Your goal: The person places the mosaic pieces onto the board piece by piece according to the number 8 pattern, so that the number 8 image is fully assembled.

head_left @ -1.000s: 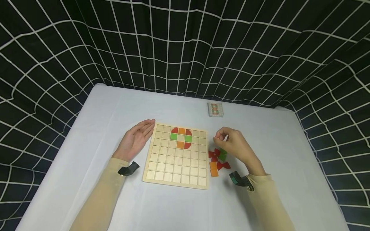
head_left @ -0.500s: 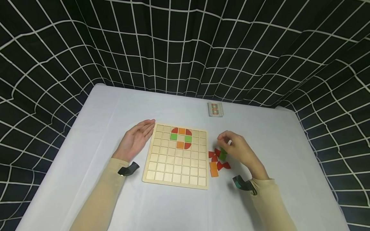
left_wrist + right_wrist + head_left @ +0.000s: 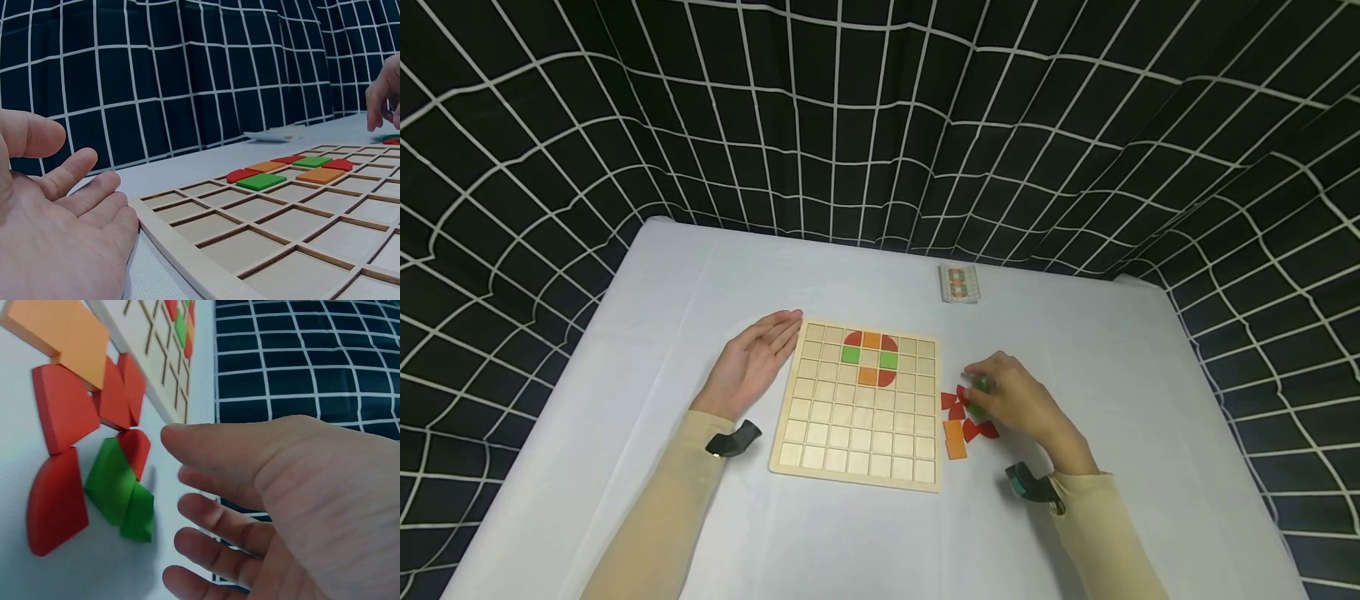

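My left hand (image 3: 748, 362) rests on the table along the left edge of a wooden grid board (image 3: 855, 481), palm turned up and sideways, holding nothing. Set in the board's upper cells are red quarter-circle tiles, orange squares and green squares (image 3: 850, 354). My right hand (image 3: 1015, 398) is above the loose tiles right of the board, thumb and fingers apart with nothing between them. Nearest to it are two loose green squares (image 3: 111, 481), partly covered by the fingers in the head view. Several loose red quarter-circle tiles (image 3: 65, 409) lie around them.
Two loose orange squares (image 3: 957, 448) lie by the board's right edge. A small stack of pattern cards (image 3: 959, 283) sits farther back on the white tablecloth (image 3: 820, 550). A dark curtain with a white grid (image 3: 865, 125) hangs behind and at the sides.
My right hand has moved down and slightly right, from beside the board to over the green squares, and its fingers have uncurled. The left hand and board stay put.
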Demonstrator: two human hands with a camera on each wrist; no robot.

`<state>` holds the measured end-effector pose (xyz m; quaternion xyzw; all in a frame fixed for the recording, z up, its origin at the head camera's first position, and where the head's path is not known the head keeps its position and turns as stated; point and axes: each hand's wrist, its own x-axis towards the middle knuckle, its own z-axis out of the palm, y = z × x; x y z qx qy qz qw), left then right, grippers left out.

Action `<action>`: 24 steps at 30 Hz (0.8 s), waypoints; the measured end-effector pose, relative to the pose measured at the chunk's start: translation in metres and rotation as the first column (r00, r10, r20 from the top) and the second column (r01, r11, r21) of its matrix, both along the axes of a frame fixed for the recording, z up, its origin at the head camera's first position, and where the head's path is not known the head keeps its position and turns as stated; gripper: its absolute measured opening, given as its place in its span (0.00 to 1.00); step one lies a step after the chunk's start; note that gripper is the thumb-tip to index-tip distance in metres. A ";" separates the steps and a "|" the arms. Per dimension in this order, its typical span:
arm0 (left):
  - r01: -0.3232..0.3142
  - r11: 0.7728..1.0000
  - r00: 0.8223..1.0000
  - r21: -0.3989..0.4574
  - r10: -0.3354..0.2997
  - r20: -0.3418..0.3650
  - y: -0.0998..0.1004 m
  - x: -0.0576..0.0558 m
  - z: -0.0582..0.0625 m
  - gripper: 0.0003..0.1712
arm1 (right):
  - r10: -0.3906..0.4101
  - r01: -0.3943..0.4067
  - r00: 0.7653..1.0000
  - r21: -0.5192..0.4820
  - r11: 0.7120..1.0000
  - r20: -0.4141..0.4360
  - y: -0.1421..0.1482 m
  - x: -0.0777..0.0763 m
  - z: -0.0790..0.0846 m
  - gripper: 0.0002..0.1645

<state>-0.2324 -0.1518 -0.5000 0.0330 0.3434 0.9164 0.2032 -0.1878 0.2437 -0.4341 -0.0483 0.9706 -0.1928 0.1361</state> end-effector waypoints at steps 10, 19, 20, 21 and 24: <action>-0.005 1.000 1.000 0.007 0.005 0.008 -0.001 -0.001 -0.003 0.31 | 0.041 -0.041 0.999 0.054 0.998 0.006 -0.002 0.005 -0.005 0.19; -0.003 1.000 1.000 -0.018 0.003 -0.014 -0.001 -0.001 -0.001 0.31 | 0.020 -0.019 1.000 -0.034 0.999 0.022 -0.003 0.005 -0.008 0.10; -0.001 1.000 1.000 -0.020 0.001 -0.017 -0.001 -0.001 -0.001 0.31 | 0.018 -0.017 1.000 -0.052 0.998 0.025 -0.003 0.004 -0.008 0.09; 0.000 1.000 1.000 -0.020 -0.001 -0.018 -0.001 -0.001 -0.001 0.31 | 0.020 -0.018 0.999 -0.072 0.997 0.028 -0.003 0.004 -0.008 0.08; 0.003 1.000 1.000 -0.014 -0.003 -0.017 -0.001 -0.001 -0.001 0.31 | 0.026 -0.024 1.000 -0.126 0.992 0.017 -0.004 0.002 -0.007 0.11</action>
